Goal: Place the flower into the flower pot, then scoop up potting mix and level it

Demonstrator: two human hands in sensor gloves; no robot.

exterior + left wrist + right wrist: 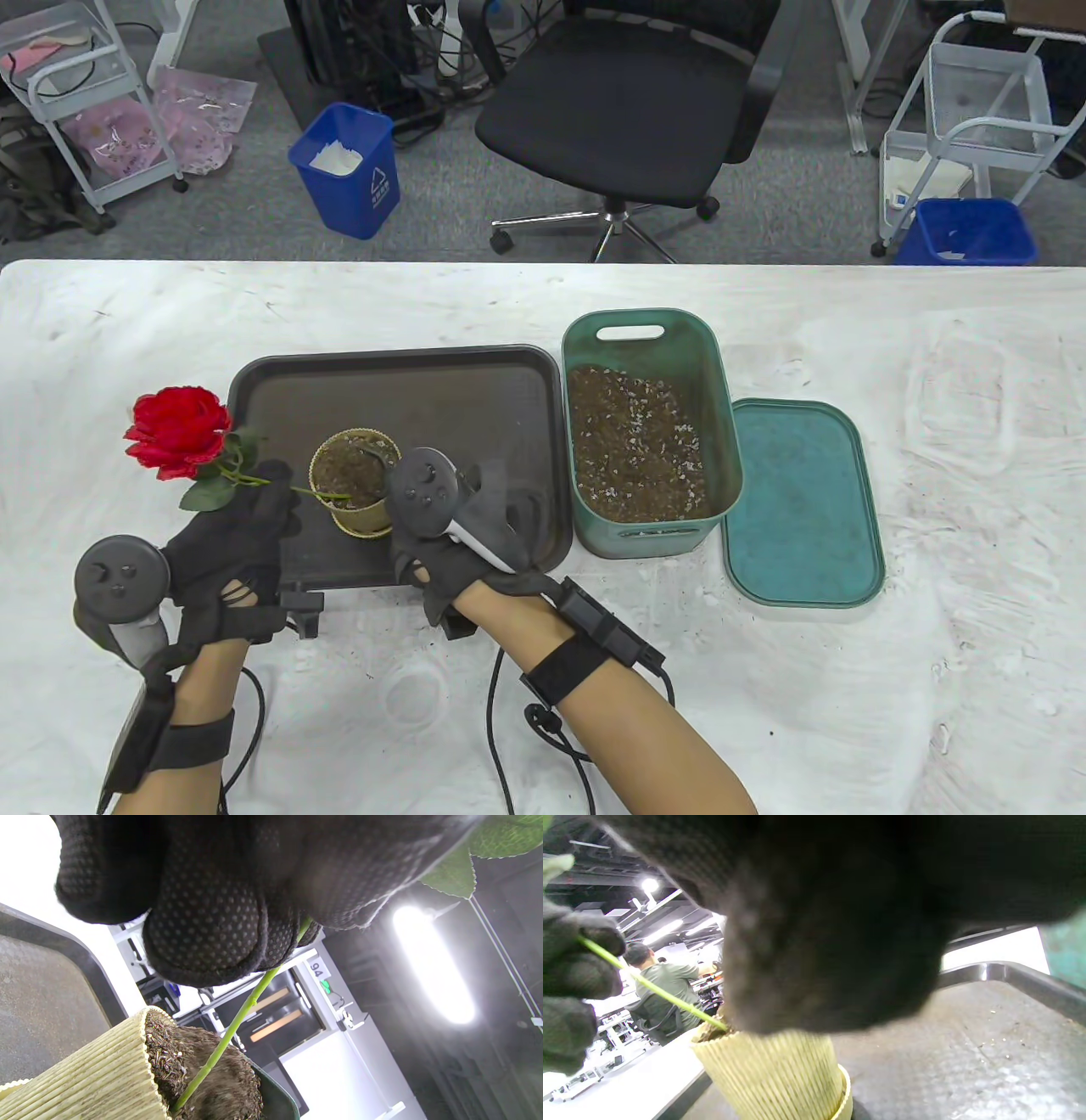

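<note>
Beside the flower pot (355,481), left hand (231,533) pinches the flower (229,1033) (stem in soil); right hand's (462,543) grip hidden.

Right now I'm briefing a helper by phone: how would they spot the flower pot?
Find the dark rectangular plastic tray left of the green soil-filled tub. On its front-left part stands the small round cream ribbed flower pot. It alone there is pale, with a green stem poking into its soil.
</note>
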